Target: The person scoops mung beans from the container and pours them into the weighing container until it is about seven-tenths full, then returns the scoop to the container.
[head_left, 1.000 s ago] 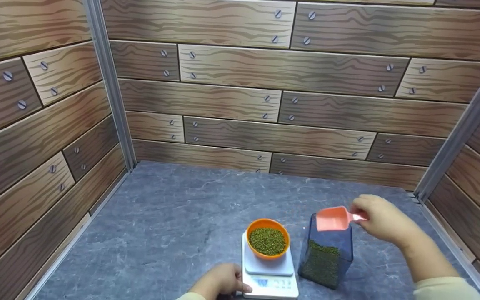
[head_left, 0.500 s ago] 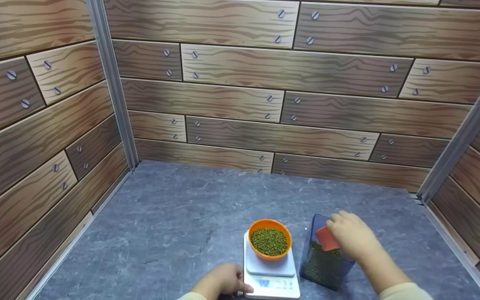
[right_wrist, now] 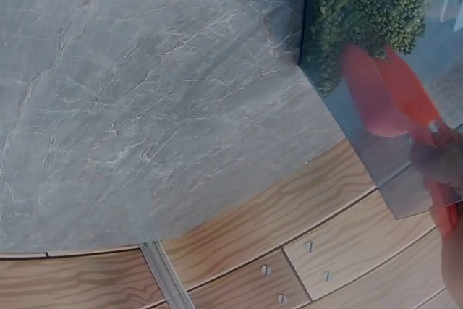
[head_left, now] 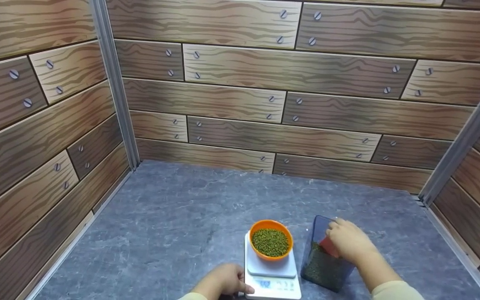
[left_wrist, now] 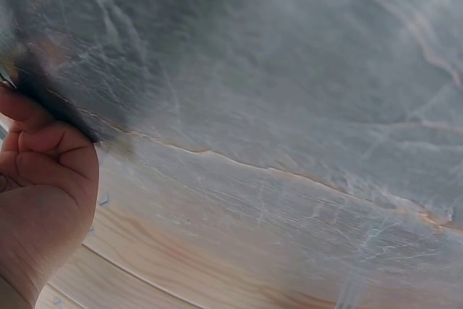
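Observation:
My left hand [head_left: 227, 279] holds the near left corner of a white kitchen scale [head_left: 256, 268], thumb on top beside the lit display. An orange bowl [head_left: 270, 225] of small green beans [head_left: 270, 242] stands on the scale's platform. To its right is a tall clear bluish container [head_left: 320, 226], partly filled with the same beans. My right hand [head_left: 350, 241] grips a coral-red scoop [head_left: 328, 246] by its handle, over the container's mouth. Through the container's wall in the right wrist view, the scoop [right_wrist: 409, 95] tilts down with its tip at the beans [right_wrist: 372, 5].
A grey marbled tabletop [head_left: 173, 216] lies under everything. Wood-patterned panels [head_left: 231, 100] enclose it at the back and both sides, with metal posts [head_left: 117, 87] at the corners. A small white speck [head_left: 306, 229] lies between bowl and container.
My right hand has moved left and down, lowering the scoop from above the container into it, where it now meets the beans. The left hand stays on the scale.

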Tool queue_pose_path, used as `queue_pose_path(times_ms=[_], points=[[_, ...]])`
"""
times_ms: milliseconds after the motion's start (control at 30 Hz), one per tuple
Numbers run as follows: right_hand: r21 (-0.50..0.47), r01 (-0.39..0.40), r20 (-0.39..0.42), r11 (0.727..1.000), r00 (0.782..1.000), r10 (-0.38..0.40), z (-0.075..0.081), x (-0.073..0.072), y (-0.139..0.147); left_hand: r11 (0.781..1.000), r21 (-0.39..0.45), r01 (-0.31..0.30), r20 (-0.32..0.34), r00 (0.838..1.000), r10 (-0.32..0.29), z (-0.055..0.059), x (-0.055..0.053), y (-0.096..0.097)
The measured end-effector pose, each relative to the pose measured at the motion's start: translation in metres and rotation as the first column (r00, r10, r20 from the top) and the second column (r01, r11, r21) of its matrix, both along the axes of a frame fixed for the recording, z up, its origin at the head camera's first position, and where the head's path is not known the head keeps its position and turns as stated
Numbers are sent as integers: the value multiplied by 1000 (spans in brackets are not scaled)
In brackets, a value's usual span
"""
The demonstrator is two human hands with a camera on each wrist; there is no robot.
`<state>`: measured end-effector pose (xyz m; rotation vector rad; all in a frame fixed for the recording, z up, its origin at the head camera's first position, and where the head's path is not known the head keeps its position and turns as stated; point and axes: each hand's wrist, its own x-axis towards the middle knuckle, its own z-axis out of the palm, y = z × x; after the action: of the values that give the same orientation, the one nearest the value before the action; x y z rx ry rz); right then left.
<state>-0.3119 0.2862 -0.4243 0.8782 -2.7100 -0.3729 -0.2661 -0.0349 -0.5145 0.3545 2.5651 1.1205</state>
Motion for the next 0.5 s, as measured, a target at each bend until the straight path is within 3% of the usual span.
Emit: queue_pose_path(times_ms=[333,500], points=[[-101,-157,67,982,984,164,5,0,4,1000,8,-5,3,1000,5,-1,1,0],[-178,-112,198,978,969,148,10,5,6,1000,1,0,16,1000,0,0,1,0]])
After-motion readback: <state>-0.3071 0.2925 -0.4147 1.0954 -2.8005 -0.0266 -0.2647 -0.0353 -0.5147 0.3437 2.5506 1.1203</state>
